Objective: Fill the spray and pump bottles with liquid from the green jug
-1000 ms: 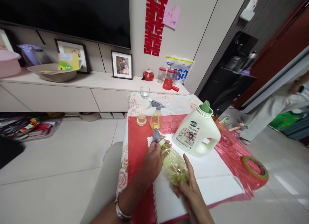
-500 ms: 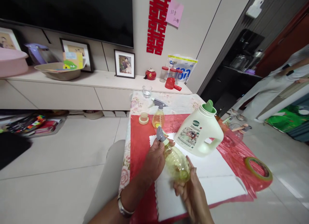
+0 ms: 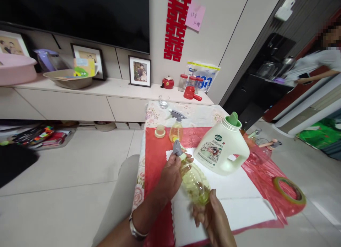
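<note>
Left hand (image 3: 171,175) fingers clamped round the neck of the spray bottle (image 3: 192,178), right hand (image 3: 216,218) fingers (thumb now lower) re-gripping its base, seemingly to steady it

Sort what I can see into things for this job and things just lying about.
Seems part of the job:
held bottle, left hand at its neck, right hand at its base
jug
standing sprayer left of the jug

Likely unrelated:
tape
red pot
pink note
glass cup
</note>
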Tool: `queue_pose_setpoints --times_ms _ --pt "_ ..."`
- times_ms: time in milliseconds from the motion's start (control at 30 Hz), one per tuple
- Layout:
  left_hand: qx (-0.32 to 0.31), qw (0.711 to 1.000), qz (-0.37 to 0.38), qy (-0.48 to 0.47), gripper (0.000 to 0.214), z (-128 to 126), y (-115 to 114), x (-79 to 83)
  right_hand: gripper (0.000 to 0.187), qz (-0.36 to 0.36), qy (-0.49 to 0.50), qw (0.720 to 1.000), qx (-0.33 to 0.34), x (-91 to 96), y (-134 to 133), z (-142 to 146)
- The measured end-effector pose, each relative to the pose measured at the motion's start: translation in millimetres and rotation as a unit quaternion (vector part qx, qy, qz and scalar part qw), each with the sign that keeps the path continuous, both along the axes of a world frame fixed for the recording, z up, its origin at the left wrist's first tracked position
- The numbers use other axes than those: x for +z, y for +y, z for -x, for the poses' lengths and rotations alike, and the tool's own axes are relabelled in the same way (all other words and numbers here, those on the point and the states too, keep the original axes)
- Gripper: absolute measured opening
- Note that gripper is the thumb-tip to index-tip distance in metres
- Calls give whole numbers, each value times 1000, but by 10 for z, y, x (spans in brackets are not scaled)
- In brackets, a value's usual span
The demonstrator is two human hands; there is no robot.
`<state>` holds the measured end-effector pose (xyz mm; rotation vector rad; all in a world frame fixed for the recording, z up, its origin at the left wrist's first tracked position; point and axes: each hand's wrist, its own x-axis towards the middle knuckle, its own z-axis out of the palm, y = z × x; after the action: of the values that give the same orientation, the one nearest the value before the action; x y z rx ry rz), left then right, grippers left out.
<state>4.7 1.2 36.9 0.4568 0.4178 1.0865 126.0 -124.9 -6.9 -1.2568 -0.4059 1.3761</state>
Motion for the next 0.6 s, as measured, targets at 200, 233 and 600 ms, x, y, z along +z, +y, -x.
queue_pose_setpoints --times_ms 200,233,600 --pt "18 1000 -4 24 34 -9 -33 -66 123 -54 -157 986 -26 205 -11 141" --pt "12 1000 -7 26 34 -3 -36 -59 122 -55 -142 988 -12 215 -13 142" --pt "-79 985 -105 112 72 150 -132 -42 89 -94 45 994 33 166 134 126"
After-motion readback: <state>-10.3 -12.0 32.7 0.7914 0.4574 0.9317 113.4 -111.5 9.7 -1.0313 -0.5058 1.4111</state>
